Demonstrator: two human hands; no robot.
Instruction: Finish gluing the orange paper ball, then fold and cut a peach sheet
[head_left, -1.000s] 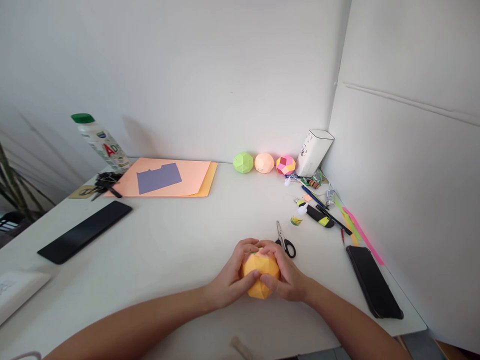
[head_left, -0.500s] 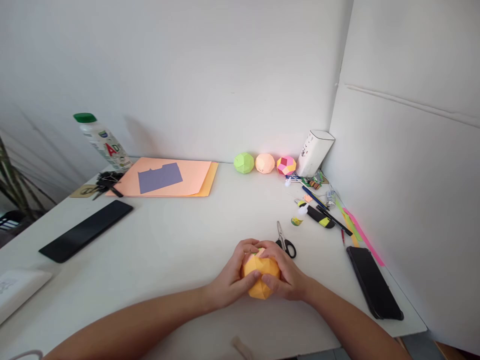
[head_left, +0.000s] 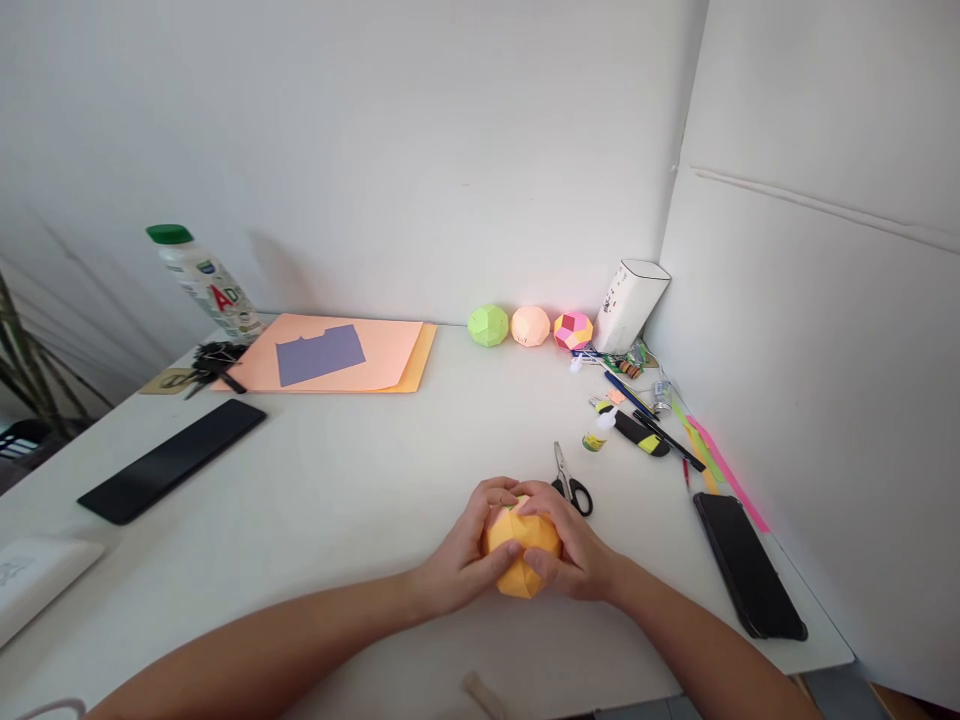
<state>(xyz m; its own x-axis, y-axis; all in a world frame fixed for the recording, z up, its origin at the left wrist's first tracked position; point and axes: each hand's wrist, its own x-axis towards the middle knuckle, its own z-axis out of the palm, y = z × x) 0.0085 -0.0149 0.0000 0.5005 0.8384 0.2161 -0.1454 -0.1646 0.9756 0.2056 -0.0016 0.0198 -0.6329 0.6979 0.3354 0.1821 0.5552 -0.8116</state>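
Observation:
Both hands cup an orange folded-paper ball (head_left: 520, 560) just above the white table (head_left: 352, 480), near its front edge. My left hand (head_left: 459, 560) wraps the ball's left side, thumb across the front and fingers curled over the top. My right hand (head_left: 574, 552) wraps the right side the same way. A small pair of scissors (head_left: 568, 482) lies just behind my right hand.
Green (head_left: 487, 326), peach (head_left: 529, 325) and pink-yellow (head_left: 572, 330) paper balls line the back wall beside a white box (head_left: 628, 305). Pens, glue and paper strips (head_left: 645, 425) clutter the right. A black phone (head_left: 750, 578) lies front right, a dark slab (head_left: 171, 460) left, paper sheets (head_left: 337, 355) and a bottle (head_left: 202, 282) back left.

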